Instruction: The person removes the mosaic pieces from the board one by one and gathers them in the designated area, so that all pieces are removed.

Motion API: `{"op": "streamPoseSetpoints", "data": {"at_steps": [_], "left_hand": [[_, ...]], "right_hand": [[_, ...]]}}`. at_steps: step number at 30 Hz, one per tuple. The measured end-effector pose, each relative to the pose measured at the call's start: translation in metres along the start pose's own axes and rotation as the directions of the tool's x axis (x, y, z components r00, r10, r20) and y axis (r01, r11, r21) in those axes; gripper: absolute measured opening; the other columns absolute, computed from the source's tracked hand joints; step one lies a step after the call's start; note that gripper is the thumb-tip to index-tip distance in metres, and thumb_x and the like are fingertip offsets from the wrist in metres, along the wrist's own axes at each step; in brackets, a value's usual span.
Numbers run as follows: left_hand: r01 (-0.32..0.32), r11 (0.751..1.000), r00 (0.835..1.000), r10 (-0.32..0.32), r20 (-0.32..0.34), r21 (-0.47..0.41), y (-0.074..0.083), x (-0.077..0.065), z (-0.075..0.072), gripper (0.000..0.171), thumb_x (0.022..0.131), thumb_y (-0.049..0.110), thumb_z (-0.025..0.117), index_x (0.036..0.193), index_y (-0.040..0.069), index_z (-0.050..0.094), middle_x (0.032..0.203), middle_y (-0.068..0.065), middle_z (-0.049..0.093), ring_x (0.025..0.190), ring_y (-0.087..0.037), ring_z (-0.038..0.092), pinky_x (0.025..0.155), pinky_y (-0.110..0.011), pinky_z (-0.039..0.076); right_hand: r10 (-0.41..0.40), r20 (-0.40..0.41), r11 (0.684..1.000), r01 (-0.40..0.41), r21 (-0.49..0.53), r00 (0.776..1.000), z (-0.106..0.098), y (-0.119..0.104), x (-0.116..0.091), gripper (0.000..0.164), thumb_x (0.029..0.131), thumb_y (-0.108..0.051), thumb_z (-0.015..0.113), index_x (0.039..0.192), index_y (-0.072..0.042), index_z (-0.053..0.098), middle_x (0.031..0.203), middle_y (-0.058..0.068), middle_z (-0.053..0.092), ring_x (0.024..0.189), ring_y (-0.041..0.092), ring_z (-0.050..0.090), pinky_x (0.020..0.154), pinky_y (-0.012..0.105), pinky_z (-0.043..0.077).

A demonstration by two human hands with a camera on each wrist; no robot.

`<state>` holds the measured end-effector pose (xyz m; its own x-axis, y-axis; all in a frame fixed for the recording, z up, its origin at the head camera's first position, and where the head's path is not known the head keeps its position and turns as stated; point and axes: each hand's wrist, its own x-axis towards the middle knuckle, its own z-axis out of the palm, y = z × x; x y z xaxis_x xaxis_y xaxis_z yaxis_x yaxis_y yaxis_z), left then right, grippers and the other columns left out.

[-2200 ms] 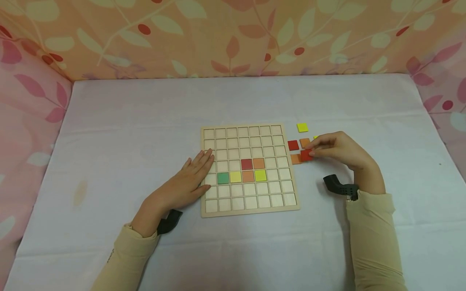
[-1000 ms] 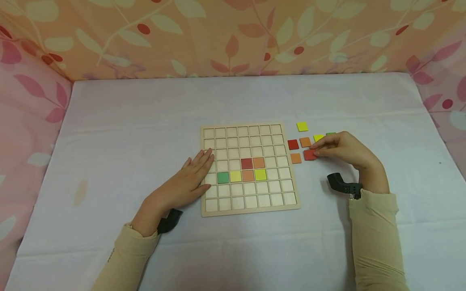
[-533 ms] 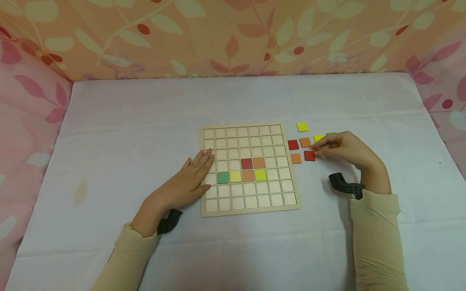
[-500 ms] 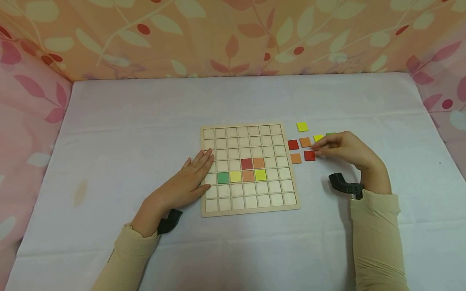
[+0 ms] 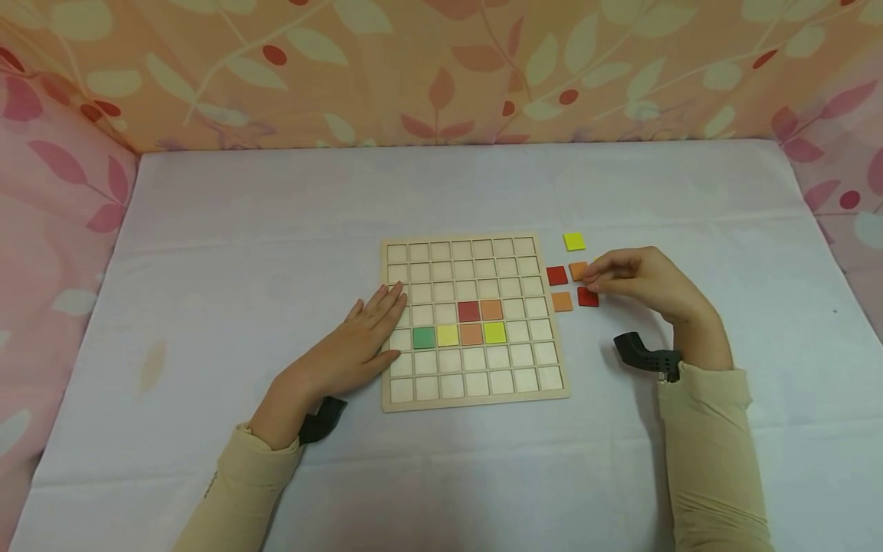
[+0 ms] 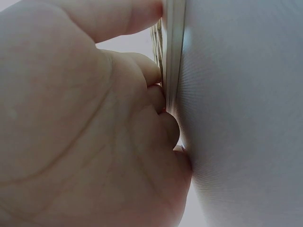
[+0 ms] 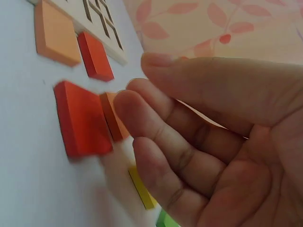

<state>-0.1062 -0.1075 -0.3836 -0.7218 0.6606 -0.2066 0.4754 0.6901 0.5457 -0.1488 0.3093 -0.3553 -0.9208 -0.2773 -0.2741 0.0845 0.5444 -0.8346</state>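
Note:
My left hand (image 5: 348, 341) lies flat, its fingertips over the left border of the wooden grid board (image 5: 476, 399). In the left wrist view its fingers reach the board's edge (image 6: 175, 52). My right hand (image 5: 641, 282) hovers over loose square tiles right of the board, fingers loosely bent and nothing between them. Beneath its fingertips a red tile (image 5: 588, 298) lies flat, with an orange tile (image 5: 562, 302) to its left. Another orange tile (image 5: 577, 271) is partly covered by the fingers. In the right wrist view, a yellow tile (image 7: 140, 187) and a green tile (image 7: 165, 220) show below the fingers.
Another red tile (image 5: 556, 276) lies by the board's right edge, with a yellow tile (image 5: 574, 241) farther back. Seated in the grid are green (image 5: 424, 337), yellow, orange and red tiles. Patterned cloth walls (image 5: 441, 69) stand around the white tabletop (image 5: 241, 199).
My right hand laid the red tile down right of the orange one and let it go. Since then it has shifted slightly left, over the tiles. My left hand has stayed put.

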Motion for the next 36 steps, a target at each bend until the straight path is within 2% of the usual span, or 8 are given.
{"op": "streamPoseSetpoints", "data": {"at_steps": [5, 12, 17, 23, 27, 32, 36], "left_hand": [[-0.006, 1.0, 1.0, 0.006, -0.004, 0.003, -0.001, 0.0, 0.001, 0.073, 0.097, 0.023, 0.052, 0.151, 0.002, 0.008, 0.158, -0.009, -0.004, 0.144, -0.022, -0.007, 0.113, -0.051, 0.005], [-0.012, 1.0, 1.0, 0.012, -0.004, 0.001, -0.001, -0.001, 0.0, 0.073, 0.097, 0.023, 0.051, 0.15, 0.001, 0.008, 0.158, -0.009, -0.003, 0.144, -0.023, -0.007, 0.113, -0.05, 0.004], [-0.014, 1.0, 1.0, 0.014, -0.004, 0.002, 0.0, -0.002, -0.001, 0.073, 0.097, 0.023, 0.051, 0.15, 0.001, 0.008, 0.158, -0.01, -0.003, 0.144, -0.023, -0.006, 0.113, -0.051, 0.005], [-0.01, 1.0, 1.0, 0.01, -0.001, 0.01, 0.0, -0.002, -0.001, 0.073, 0.097, 0.023, 0.051, 0.15, 0.001, 0.007, 0.158, -0.01, -0.003, 0.144, -0.023, -0.007, 0.113, -0.05, 0.005], [-0.008, 1.0, 1.0, 0.008, 0.001, 0.007, 0.0, -0.001, -0.001, 0.073, 0.097, 0.023, 0.052, 0.15, 0.001, 0.007, 0.158, -0.01, -0.003, 0.144, -0.023, -0.007, 0.113, -0.05, 0.005], [-0.008, 1.0, 1.0, 0.008, 0.0, 0.008, -0.001, -0.001, 0.0, 0.073, 0.097, 0.023, 0.051, 0.151, 0.001, 0.007, 0.158, -0.009, -0.004, 0.144, -0.022, -0.008, 0.113, -0.05, 0.004], [-0.012, 1.0, 1.0, 0.012, -0.001, 0.007, -0.001, -0.001, 0.0, 0.072, 0.097, 0.023, 0.051, 0.151, 0.001, 0.007, 0.158, -0.009, -0.004, 0.144, -0.022, -0.008, 0.113, -0.05, 0.004]], "right_hand": [[-0.007, -0.011, 1.0, 0.007, 0.025, 1.0, 0.008, -0.006, 0.003, 0.025, 0.084, -0.007, 0.071, 0.105, 0.007, 0.066, 0.089, 0.003, 0.071, 0.082, 0.008, 0.064, 0.073, 0.018, 0.05], [-0.064, 0.016, 0.998, 0.064, 0.025, 0.998, 0.022, -0.013, 0.009, 0.02, 0.085, -0.008, 0.07, 0.1, 0.005, 0.066, 0.091, 0.009, 0.071, 0.076, 0.014, 0.064, 0.06, 0.023, 0.047], [-0.087, 0.029, 0.996, 0.086, 0.037, 0.996, 0.03, -0.017, 0.012, 0.018, 0.085, -0.006, 0.069, 0.099, 0.004, 0.067, 0.093, 0.007, 0.07, 0.068, 0.016, 0.06, 0.053, 0.025, 0.044], [-0.086, 0.061, 0.994, 0.081, 0.072, 0.994, 0.041, -0.021, 0.016, 0.018, 0.083, -0.004, 0.07, 0.099, 0.005, 0.068, 0.09, 0.01, 0.07, 0.076, 0.012, 0.065, 0.061, 0.025, 0.051], [-0.078, 0.094, 0.993, 0.068, 0.101, 0.993, 0.048, -0.022, 0.018, 0.017, 0.083, -0.004, 0.071, 0.098, 0.005, 0.068, 0.09, 0.01, 0.069, 0.075, 0.012, 0.065, 0.064, 0.026, 0.053], [-0.109, 0.109, 0.991, 0.099, 0.089, 0.988, 0.057, -0.026, 0.021, 0.016, 0.083, -0.003, 0.071, 0.097, 0.004, 0.069, 0.091, 0.012, 0.069, 0.074, 0.012, 0.064, 0.062, 0.023, 0.051], [-0.139, 0.129, 0.989, 0.132, 0.061, 0.982, 0.064, -0.03, 0.024, 0.016, 0.082, -0.004, 0.072, 0.097, 0.002, 0.07, 0.093, 0.014, 0.07, 0.08, 0.012, 0.066, 0.067, 0.021, 0.05]]}}
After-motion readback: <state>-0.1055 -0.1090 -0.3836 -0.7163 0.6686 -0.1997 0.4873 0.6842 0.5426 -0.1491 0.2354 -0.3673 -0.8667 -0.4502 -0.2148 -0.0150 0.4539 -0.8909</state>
